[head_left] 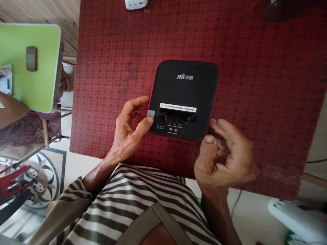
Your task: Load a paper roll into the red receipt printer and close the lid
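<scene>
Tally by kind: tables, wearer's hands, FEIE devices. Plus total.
Tables: 2 (red table, green table)
Wearer's hands: 2 (left hand, right hand)
FEIE device: 1
Total: 5

Red patterned tbl (114, 68), blk FEIE device (185, 92) nr ctr, wht gadget (136, 4) far side, dk obj (276, 10) far R

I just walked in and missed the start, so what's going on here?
A person has both hands at a black device lying on a red table. The left hand has its thumb on the device's lower left corner. The right hand is curled by the lower right edge; whether it touches is unclear. Off to the left, a phone lies on a green table.
</scene>
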A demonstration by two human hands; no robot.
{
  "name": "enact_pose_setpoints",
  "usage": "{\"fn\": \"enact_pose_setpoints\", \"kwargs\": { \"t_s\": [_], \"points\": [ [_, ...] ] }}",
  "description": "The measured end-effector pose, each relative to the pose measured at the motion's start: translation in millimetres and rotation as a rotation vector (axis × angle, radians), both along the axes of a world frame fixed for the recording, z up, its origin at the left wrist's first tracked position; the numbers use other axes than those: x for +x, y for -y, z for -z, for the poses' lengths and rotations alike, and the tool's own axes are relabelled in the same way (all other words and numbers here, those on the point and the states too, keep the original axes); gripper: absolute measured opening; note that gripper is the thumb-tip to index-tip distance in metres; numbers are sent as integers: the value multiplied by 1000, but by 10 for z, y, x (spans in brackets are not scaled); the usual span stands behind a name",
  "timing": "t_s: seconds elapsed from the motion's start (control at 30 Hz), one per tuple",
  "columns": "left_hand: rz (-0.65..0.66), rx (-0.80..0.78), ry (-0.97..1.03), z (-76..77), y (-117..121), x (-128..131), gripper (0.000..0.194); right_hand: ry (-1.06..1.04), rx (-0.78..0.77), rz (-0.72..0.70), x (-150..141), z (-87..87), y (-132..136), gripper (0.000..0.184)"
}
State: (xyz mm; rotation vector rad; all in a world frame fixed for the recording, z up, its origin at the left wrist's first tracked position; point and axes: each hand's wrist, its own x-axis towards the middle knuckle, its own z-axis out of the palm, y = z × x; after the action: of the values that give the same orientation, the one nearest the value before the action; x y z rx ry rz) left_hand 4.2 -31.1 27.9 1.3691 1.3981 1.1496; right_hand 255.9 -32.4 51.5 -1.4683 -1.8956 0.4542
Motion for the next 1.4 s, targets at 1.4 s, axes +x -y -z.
{"fn": "enact_pose_setpoints", "kwargs": {
  "t_s": [1.4],
  "points": [
    [-42, 49, -92, 161, -47, 100, 50, -163, 274, 266, 165, 177, 23, 28]
  ]
}}
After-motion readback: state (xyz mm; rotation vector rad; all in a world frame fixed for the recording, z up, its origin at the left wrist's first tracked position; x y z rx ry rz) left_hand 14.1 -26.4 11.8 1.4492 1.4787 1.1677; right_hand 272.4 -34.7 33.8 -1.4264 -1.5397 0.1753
